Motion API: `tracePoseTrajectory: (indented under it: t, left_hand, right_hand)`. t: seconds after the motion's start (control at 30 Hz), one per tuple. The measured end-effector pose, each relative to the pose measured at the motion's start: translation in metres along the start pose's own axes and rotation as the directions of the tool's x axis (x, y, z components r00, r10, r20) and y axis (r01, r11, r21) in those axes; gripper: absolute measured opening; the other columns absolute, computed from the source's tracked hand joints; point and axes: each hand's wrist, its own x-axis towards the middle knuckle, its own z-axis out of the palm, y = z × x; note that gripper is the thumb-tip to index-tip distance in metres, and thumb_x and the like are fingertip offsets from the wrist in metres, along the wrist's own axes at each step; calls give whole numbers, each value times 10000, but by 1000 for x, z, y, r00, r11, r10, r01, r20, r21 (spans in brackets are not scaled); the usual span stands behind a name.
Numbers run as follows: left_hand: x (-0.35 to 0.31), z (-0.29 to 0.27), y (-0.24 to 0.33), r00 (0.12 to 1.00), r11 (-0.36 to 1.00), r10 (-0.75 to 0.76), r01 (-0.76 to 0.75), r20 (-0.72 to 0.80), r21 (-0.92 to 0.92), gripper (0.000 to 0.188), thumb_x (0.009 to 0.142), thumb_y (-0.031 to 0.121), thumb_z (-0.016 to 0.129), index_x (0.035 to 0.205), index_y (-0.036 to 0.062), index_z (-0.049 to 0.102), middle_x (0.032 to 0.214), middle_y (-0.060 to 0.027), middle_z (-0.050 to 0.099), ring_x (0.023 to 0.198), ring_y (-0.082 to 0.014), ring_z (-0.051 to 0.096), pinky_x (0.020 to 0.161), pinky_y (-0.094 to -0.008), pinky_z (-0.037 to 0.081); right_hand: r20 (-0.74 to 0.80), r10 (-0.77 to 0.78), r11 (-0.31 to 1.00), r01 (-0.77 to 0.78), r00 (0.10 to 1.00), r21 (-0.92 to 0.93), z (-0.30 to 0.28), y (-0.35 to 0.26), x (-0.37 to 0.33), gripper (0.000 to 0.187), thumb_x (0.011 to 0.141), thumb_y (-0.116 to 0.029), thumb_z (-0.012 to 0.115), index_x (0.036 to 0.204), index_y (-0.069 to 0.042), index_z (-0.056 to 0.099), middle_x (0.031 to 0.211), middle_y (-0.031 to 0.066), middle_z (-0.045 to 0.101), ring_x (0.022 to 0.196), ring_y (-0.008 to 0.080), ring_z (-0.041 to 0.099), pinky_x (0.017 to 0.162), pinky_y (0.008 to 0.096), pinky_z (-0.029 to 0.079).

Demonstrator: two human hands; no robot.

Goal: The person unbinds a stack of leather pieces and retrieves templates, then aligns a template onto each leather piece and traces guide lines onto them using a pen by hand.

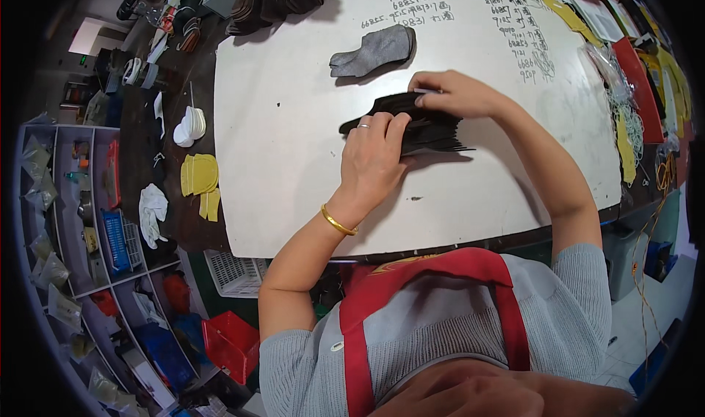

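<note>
On the white work board, a stack of thin black cut pieces [437, 139] lies between my two hands, its layers fanned at the lower right edge. My left hand [373, 146] is wrapped over the near left part of the stack, fingers bent across its top. At the far right end my right hand [455, 95] grips the stack's edge, with a thin pale object [426, 91] by its fingertips that I cannot make out. Just beyond, and apart from both hands, lies a grey stack of similarly shaped cut pieces [374, 52].
Dark stacked pieces [275, 5] line the board's far left edge. Yellow cut pieces [200, 174], a white glove [153, 213] and a white roll [191, 125] lie left of the white board [286, 160]. A red bin [637, 86] and tangled threads stand at the right.
</note>
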Motion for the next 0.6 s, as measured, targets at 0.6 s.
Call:
tracePoseTrajectory:
  t: [0.6]
  left_hand:
    - [59,16,-21,997,957,2,-24,75,289,1107,690,537,827,1527,10,331,1579,-179,354,1467,-356,314,1179,-606,187]
  right_hand:
    - [-592,-107,910,-160,798,-381,-56,30,-48,369,942,-473,651,1095,-145,721,996,71,757,954,308,710,798,416,548]
